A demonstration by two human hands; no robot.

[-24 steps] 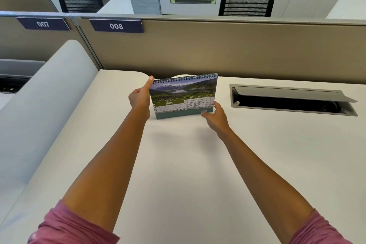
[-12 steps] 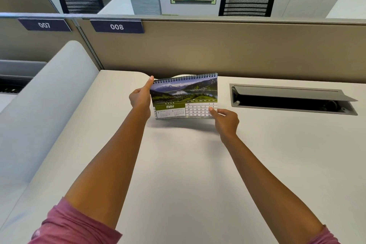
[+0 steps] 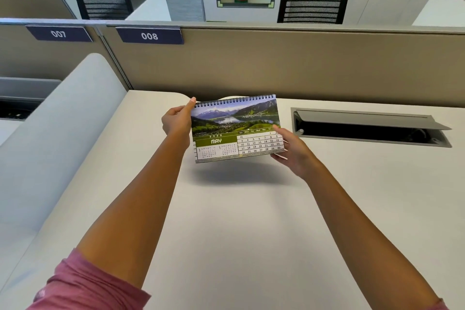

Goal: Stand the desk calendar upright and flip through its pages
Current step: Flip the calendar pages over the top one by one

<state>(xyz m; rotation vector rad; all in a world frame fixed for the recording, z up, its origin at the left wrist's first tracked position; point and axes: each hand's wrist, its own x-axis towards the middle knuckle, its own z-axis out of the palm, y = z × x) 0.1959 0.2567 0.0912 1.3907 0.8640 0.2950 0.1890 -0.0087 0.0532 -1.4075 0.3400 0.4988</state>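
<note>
The spiral-bound desk calendar (image 3: 226,131) shows a mountain lake photo above a green MAY block and a date grid. It hangs tilted above the white desk (image 3: 239,221), with its shadow beneath. My left hand (image 3: 177,122) grips its upper left corner at the spiral, thumb on the front. My right hand (image 3: 292,150) holds the lower right corner, thumb on the date grid and fingers under the page stack. The calendar's base is hidden behind the lifted pages.
An open cable tray (image 3: 370,127) is sunk in the desk to the right of the calendar. A beige partition (image 3: 302,65) closes the back, labelled 008. A rounded white divider (image 3: 57,133) borders the left side. Two black chairs stand beyond.
The calendar's lower edge has swung up and toward me, so the MAY page faces the camera more fully. My right hand moved from the bottom edge to the lower right corner.
</note>
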